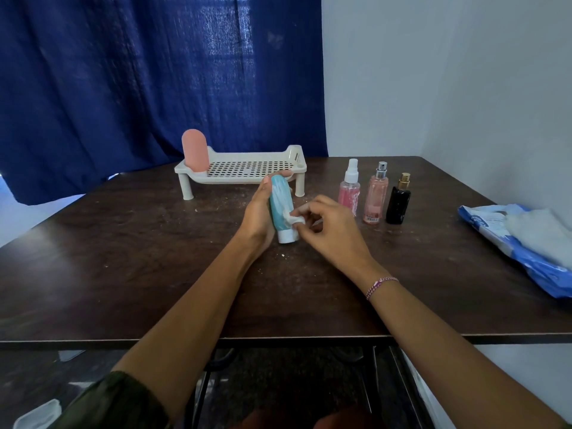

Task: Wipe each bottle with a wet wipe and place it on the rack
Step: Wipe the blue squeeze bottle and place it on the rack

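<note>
Left grip [258, 212] curled round a teal bottle [280, 199], cap end toward the viewer. Right grip [328, 227] pinches a small wet wipe [292, 218] against the bottle's lower side, so wiping appears under way. Far right of this grip lies a wipes pack [520, 243]. Just beyond and right of it, a pink spray bottle [349, 193], a pink perfume bottle [375, 196] and a black bottle [398, 204] wait on the bench [154, 258]. Beyond both grips, the rack [247, 168] carries one pink bottle [194, 151] at its left end. Judged progress: one placed, four left.
</note>
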A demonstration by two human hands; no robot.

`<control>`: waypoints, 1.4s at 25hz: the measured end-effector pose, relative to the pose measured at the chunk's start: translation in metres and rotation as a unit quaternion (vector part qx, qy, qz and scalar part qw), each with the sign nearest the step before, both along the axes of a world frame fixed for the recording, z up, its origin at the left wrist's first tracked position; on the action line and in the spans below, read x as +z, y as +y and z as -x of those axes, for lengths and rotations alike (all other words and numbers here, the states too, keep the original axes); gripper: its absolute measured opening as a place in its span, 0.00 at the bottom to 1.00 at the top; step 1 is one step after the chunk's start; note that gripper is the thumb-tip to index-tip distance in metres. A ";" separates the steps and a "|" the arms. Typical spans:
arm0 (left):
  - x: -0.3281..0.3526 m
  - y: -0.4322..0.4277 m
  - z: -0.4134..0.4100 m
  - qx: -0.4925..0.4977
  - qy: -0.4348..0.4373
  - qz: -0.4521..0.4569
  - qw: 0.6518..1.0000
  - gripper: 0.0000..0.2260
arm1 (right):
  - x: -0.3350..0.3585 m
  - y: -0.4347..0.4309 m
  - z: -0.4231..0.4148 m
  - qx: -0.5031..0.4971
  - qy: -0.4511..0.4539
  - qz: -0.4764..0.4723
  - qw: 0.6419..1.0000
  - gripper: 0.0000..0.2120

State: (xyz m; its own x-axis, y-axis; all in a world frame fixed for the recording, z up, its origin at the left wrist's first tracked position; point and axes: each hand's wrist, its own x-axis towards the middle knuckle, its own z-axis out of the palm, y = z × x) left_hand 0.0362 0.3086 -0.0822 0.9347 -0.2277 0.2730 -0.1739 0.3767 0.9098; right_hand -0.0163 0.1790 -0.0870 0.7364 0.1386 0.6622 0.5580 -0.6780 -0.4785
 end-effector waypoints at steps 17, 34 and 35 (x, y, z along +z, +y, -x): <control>0.002 0.001 0.003 -0.031 0.000 0.014 0.999 0.18 | 0.000 0.007 0.002 0.063 0.015 0.042 0.997 0.09; -0.003 0.002 0.000 -0.071 -0.039 0.006 0.997 0.16 | -0.002 0.010 0.001 0.044 -0.052 0.060 0.996 0.06; -0.003 0.003 -0.001 -0.071 -0.042 0.003 0.997 0.16 | -0.001 0.010 0.000 0.029 -0.057 0.050 0.997 0.06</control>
